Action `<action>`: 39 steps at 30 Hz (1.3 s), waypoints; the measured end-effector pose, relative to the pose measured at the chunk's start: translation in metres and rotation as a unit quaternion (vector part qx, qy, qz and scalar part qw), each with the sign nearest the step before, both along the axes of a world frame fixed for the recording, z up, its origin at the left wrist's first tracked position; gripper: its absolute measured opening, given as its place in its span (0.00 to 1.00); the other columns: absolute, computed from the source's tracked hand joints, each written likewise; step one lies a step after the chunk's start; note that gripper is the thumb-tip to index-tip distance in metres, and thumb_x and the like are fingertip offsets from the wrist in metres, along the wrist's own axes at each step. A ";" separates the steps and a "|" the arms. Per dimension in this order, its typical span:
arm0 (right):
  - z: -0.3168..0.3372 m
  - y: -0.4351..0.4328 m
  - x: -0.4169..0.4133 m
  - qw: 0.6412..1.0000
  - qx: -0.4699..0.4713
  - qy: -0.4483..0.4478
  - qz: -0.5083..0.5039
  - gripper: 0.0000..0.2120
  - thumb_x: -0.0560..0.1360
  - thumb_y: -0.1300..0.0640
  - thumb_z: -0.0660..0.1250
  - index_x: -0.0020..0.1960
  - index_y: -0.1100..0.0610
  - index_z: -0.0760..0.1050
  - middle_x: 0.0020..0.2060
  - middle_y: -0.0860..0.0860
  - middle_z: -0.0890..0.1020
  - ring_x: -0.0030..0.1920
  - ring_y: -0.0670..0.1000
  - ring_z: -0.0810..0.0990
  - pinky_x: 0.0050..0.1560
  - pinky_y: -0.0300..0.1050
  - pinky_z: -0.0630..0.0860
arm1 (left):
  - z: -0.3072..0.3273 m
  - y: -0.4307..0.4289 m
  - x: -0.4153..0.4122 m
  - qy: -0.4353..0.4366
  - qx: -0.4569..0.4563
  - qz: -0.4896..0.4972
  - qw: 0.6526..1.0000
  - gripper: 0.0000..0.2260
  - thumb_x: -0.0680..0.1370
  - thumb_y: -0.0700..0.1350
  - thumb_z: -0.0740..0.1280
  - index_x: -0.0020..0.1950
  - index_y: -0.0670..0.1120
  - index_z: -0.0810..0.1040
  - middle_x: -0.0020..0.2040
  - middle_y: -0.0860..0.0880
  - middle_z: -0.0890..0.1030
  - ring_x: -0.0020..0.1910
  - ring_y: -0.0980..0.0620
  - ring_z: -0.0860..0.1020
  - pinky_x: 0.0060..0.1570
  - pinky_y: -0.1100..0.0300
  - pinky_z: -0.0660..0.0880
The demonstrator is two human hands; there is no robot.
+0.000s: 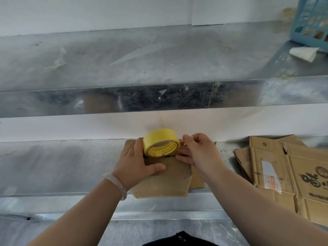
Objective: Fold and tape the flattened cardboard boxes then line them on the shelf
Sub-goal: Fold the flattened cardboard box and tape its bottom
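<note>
A small folded cardboard box [165,180] sits on the metal shelf [58,167], slightly over its front edge. A yellow tape roll [160,142] stands on edge on the box's far part. My left hand [140,162] lies on the box with its thumb across the top and its fingers around the roll's left side. My right hand [197,150] is to the right of the roll, thumb and forefinger pinched together near the roll's edge; the tape end itself is too small to make out. A stack of flattened cardboard boxes [291,171] lies on the shelf to the right.
A second metal shelf [142,59] runs above, with scraps of tape stuck to it. A blue plastic basket [310,22] stands at its far right beside a crumpled paper [303,53]. A white wall is behind.
</note>
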State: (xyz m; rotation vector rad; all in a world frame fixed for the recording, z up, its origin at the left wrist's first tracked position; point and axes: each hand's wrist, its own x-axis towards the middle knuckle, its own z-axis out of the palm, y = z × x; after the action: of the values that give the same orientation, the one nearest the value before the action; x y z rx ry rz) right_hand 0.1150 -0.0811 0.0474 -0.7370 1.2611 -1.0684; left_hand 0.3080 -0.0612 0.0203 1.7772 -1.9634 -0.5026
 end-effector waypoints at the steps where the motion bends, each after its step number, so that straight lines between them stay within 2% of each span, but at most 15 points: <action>1: 0.000 0.000 -0.002 1.000 -0.001 -0.003 0.000 0.08 0.80 0.57 0.65 0.47 0.61 0.69 0.41 0.56 0.83 0.36 0.50 0.85 0.41 0.51 0.84 | 0.000 0.001 -0.001 -0.015 -0.007 0.002 1.000 0.42 0.56 0.73 0.60 0.62 0.48 0.68 0.51 0.58 0.66 0.59 0.51 0.69 0.60 0.59 0.65; 3: 0.000 0.001 -0.006 1.000 0.000 -0.006 0.004 0.08 0.79 0.58 0.66 0.47 0.61 0.69 0.39 0.55 0.84 0.36 0.50 0.85 0.41 0.51 0.84 | 0.000 0.001 -0.004 -0.016 -0.017 0.019 1.000 0.44 0.57 0.73 0.64 0.64 0.46 0.68 0.55 0.52 0.71 0.62 0.48 0.70 0.61 0.60 0.63; 6: -0.002 0.002 -0.007 1.000 0.002 -0.004 0.008 0.08 0.79 0.58 0.66 0.48 0.61 0.69 0.45 0.62 0.83 0.44 0.57 0.85 0.41 0.49 0.84 | 0.000 0.000 -0.009 -0.009 -0.034 0.051 0.998 0.37 0.64 0.62 0.76 0.65 0.44 0.68 0.59 0.47 0.76 0.63 0.46 0.71 0.60 0.59 0.63; 9: -0.003 0.002 -0.008 1.000 0.001 -0.006 0.011 0.08 0.79 0.59 0.66 0.48 0.61 0.69 0.47 0.63 0.82 0.49 0.61 0.85 0.42 0.49 0.84 | 0.002 0.000 -0.010 -0.011 -0.059 0.060 0.996 0.33 0.65 0.57 0.77 0.63 0.44 0.70 0.57 0.46 0.77 0.61 0.44 0.72 0.58 0.59 0.64; 13: -0.003 0.001 -0.012 0.999 -0.008 0.021 0.029 0.08 0.78 0.58 0.67 0.48 0.61 0.70 0.46 0.60 0.84 0.45 0.56 0.86 0.43 0.48 0.84 | 0.004 0.001 -0.012 -0.023 -0.063 0.066 0.996 0.34 0.64 0.58 0.78 0.62 0.42 0.71 0.56 0.45 0.78 0.60 0.43 0.73 0.56 0.59 0.64; 14: -0.004 0.001 -0.013 0.999 -0.006 0.027 0.033 0.08 0.78 0.58 0.67 0.49 0.61 0.70 0.46 0.60 0.84 0.44 0.55 0.86 0.43 0.48 0.84 | 0.004 0.000 -0.011 -0.027 -0.059 0.064 0.996 0.36 0.63 0.61 0.77 0.61 0.42 0.72 0.55 0.44 0.79 0.58 0.42 0.74 0.56 0.58 0.65; 16: -0.004 0.001 -0.015 0.999 -0.001 0.022 0.037 0.07 0.79 0.59 0.67 0.49 0.61 0.70 0.46 0.62 0.84 0.43 0.54 0.86 0.42 0.46 0.84 | 0.002 -0.002 -0.008 -0.038 -0.051 0.054 0.996 0.38 0.60 0.69 0.68 0.58 0.44 0.73 0.52 0.46 0.80 0.55 0.43 0.76 0.54 0.57 0.67; 18: -0.004 0.001 -0.017 0.999 0.008 0.002 0.038 0.07 0.79 0.60 0.66 0.48 0.61 0.69 0.45 0.62 0.84 0.43 0.55 0.86 0.41 0.45 0.84 | 0.000 -0.002 -0.006 -0.053 -0.052 0.047 0.996 0.37 0.60 0.72 0.61 0.57 0.45 0.74 0.49 0.48 0.80 0.53 0.45 0.76 0.52 0.57 0.68; 20: -0.005 0.002 -0.019 0.999 0.021 -0.017 0.039 0.07 0.79 0.60 0.67 0.46 0.60 0.69 0.44 0.62 0.85 0.44 0.56 0.86 0.42 0.45 0.84 | -0.001 0.000 -0.005 -0.059 -0.070 0.039 0.995 0.36 0.63 0.73 0.59 0.55 0.45 0.74 0.46 0.49 0.79 0.50 0.45 0.76 0.50 0.56 0.69; 23: -0.006 0.001 -0.021 0.998 0.036 -0.029 0.042 0.07 0.79 0.60 0.67 0.45 0.61 0.70 0.45 0.62 0.85 0.45 0.56 0.86 0.44 0.47 0.84 | -0.003 0.002 -0.004 -0.043 -0.108 0.016 0.993 0.33 0.72 0.73 0.52 0.50 0.44 0.74 0.40 0.54 0.72 0.44 0.45 0.76 0.46 0.56 0.69; 25: -0.006 0.000 -0.023 0.998 0.037 -0.033 0.044 0.06 0.78 0.61 0.67 0.46 0.61 0.71 0.45 0.62 0.85 0.45 0.56 0.86 0.44 0.48 0.84 | -0.006 0.001 -0.004 -0.041 -0.116 0.022 0.992 0.28 0.76 0.67 0.52 0.51 0.43 0.74 0.40 0.54 0.70 0.43 0.43 0.77 0.45 0.56 0.69; 27: -0.007 -0.001 -0.026 0.998 0.036 -0.025 0.049 0.06 0.78 0.61 0.68 0.47 0.62 0.72 0.43 0.60 0.85 0.45 0.56 0.86 0.44 0.49 0.84 | -0.008 -0.001 -0.005 -0.046 -0.115 0.034 0.992 0.25 0.76 0.61 0.52 0.54 0.41 0.74 0.42 0.51 0.73 0.44 0.42 0.78 0.46 0.55 0.70; 31: -0.011 0.001 -0.040 0.998 0.026 0.009 0.056 0.05 0.77 0.61 0.68 0.46 0.63 0.74 0.41 0.58 0.85 0.44 0.54 0.86 0.42 0.49 0.84 | -0.009 -0.003 -0.007 -0.057 -0.121 0.038 0.990 0.24 0.76 0.58 0.53 0.56 0.40 0.74 0.44 0.44 0.79 0.43 0.40 0.79 0.45 0.53 0.72; 35: -0.011 0.004 -0.062 1.000 0.001 0.018 0.023 0.05 0.78 0.61 0.67 0.46 0.64 0.75 0.39 0.57 0.85 0.44 0.56 0.86 0.45 0.52 0.83 | -0.006 -0.005 -0.011 -0.061 -0.140 0.034 0.988 0.20 0.75 0.56 0.55 0.52 0.42 0.74 0.37 0.51 0.72 0.38 0.41 0.78 0.40 0.57 0.68; 39: -0.012 0.009 -0.079 0.999 -0.031 0.013 -0.021 0.05 0.77 0.62 0.68 0.44 0.64 0.76 0.37 0.58 0.85 0.41 0.57 0.85 0.45 0.52 0.83 | -0.003 -0.006 -0.016 -0.080 -0.163 0.034 0.983 0.18 0.72 0.55 0.57 0.51 0.43 0.75 0.35 0.55 0.68 0.34 0.41 0.78 0.37 0.58 0.66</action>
State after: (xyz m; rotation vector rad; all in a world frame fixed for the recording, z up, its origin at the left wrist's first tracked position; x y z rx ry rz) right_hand 0.0361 -0.0719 0.0353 -0.7773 1.2748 -1.1396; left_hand 0.2923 -0.0675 0.0170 1.7084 -1.9496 -0.0111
